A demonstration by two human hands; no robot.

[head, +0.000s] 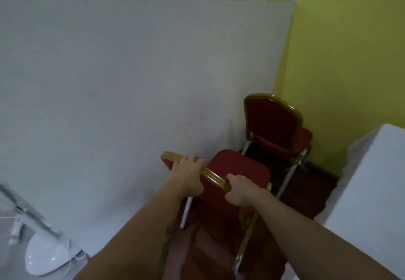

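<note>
Below you, both hands grip the gold top rail of the chair (236, 170): your left hand (187, 176) curls over it near the board (131, 82), your right hand (238, 190) clasps its right corner. Another chair (274, 124) stands just beyond, by the yellow wall (350, 60).

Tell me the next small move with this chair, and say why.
Probably ease the chair forward a little, toward the second red chair in the corner. The left hand and right hand both grip its gold top rail, its seat points that way, and the lane between the white board and the white-covered table looks narrow, so a short straight move seems safest.
</note>
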